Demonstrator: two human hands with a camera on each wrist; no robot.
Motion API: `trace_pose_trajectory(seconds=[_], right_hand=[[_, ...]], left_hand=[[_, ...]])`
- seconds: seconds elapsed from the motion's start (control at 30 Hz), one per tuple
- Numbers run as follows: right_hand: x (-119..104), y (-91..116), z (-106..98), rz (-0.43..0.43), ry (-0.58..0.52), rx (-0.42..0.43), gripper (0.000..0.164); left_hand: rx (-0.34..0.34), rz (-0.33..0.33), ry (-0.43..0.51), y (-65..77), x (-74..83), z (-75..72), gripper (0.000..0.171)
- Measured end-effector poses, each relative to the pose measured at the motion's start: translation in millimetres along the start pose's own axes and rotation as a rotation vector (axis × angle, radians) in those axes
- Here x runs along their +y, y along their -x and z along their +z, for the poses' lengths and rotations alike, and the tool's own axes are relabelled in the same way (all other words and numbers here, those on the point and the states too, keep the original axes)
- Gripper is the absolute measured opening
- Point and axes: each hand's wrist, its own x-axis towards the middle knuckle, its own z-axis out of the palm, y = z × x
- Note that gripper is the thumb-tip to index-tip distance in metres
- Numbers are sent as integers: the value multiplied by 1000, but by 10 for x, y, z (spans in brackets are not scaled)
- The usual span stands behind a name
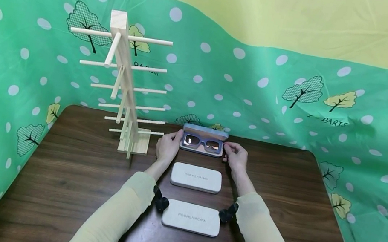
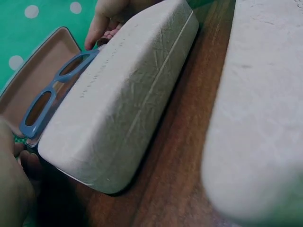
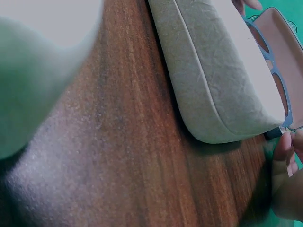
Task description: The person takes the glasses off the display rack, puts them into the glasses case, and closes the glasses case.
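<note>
Blue-framed sunglasses (image 1: 202,143) with dark lenses stand in an open glasses case (image 1: 204,132) at the table's back edge. Its raised lid (image 2: 35,78) shows a pinkish lining. My left hand (image 1: 168,144) pinches the left end of the frame, beside the case's corner. At the opposite end, my right hand (image 1: 236,155) has its thumb and finger on the frame; in the right wrist view that thumb (image 3: 283,146) is just below the frame's corner. The fingertips are partly hidden. A closed pale glasses case (image 1: 196,177) lies in front of the open one.
Nearer to me is another closed pale case (image 1: 191,217), lettered like the first. To the left stands a wooden rack (image 1: 126,61) with several pegs on both sides and a square base. Green, dotted cloth (image 1: 246,87) hangs behind the brown table (image 1: 274,239).
</note>
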Motion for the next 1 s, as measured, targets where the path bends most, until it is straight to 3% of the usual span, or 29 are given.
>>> trace_pose_trajectory(seconds=[0.13, 0.47, 0.7, 1.0], right_hand=[[-29, 1, -11, 44, -36, 5, 40], [-143, -35, -35, 103, 60, -38, 87], [-217, -58, -37, 158, 125, -95, 91], [-268, -88, -76, 156, 195, -164, 95]], left_hand=[[-38, -50, 34, -2, 51, -17, 52], [-95, -107, 39, -39, 140, -8, 78], [-104, -127, 24, -64, 177, -11, 81], [-127, -123, 0, -101, 195, -6, 82]])
